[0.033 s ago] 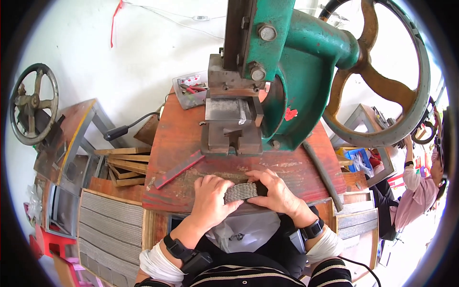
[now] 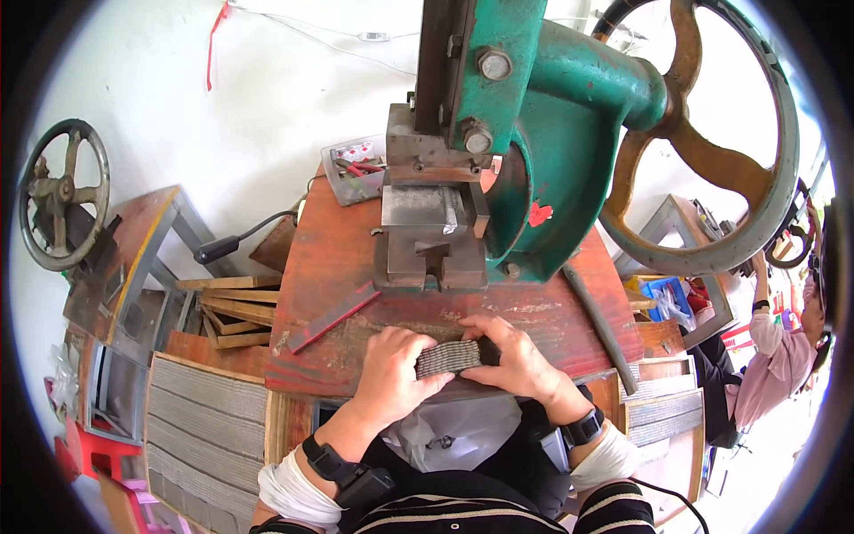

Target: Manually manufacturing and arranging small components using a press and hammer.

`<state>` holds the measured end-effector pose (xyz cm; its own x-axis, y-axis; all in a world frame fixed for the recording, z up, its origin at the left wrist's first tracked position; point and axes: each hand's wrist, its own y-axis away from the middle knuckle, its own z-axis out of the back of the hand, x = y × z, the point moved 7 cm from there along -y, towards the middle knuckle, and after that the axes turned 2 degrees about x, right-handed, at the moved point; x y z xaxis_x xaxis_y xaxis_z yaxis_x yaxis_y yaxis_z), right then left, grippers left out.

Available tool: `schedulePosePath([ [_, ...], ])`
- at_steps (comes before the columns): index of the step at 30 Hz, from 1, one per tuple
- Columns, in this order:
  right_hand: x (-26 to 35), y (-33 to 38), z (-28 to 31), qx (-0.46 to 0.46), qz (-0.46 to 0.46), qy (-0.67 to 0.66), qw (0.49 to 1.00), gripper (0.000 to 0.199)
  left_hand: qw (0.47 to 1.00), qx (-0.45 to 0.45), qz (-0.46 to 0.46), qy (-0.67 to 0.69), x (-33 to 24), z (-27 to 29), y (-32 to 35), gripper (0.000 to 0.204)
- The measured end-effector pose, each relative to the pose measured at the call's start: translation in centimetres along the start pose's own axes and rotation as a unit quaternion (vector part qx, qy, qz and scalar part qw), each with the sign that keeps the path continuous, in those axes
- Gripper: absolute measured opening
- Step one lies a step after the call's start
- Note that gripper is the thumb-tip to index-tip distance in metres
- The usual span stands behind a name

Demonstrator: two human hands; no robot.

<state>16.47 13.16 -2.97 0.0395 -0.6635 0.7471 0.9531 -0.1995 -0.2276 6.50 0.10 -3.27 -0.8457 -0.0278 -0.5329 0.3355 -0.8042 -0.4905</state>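
Between my two hands is a small block of stacked grey metal strips (image 2: 448,358) with a ridged face, held just above the front edge of the red-brown wooden table. My left hand (image 2: 391,363) closes on its left end with thumb and fingers. At the other end, my right hand (image 2: 514,358) grips it the same way; a dark part shows beside those fingers. Beyond my hands stands a green hand press (image 2: 569,160) with a steel die (image 2: 433,254) at its base. A flat bar with red edges (image 2: 334,318) lies left of the die.
A dark metal rod (image 2: 600,329) lies along the table's right side. Behind the die sits a clear plastic box (image 2: 356,185) with red-handled pliers. Wooden trays of grey strips (image 2: 205,427) flank the table. The press's large handwheel (image 2: 783,133) overhangs at right, where another person (image 2: 778,383) works.
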Motion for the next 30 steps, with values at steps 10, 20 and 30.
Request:
schedulePosePath([
  [10, 2.6, 3.0, 2.8, -0.049, -0.163, -0.357, 0.919, 0.082, 0.778, 0.129, 0.263, 0.556, -2.7, -0.7, -0.7, 0.039],
  [20, 3.3, 3.4, 3.0, -0.046, -0.157, -0.355, 0.921, 0.079, 0.789, 0.126, 0.251, 0.546, -3.0, -0.6, -0.3, 0.04],
  [30, -0.1, 0.9, -0.7, -0.024, -0.048, 0.06, 0.997, 0.069, 0.999, 0.007, 0.007, -0.034, 0.1, -0.1, 0.5, 0.047],
])
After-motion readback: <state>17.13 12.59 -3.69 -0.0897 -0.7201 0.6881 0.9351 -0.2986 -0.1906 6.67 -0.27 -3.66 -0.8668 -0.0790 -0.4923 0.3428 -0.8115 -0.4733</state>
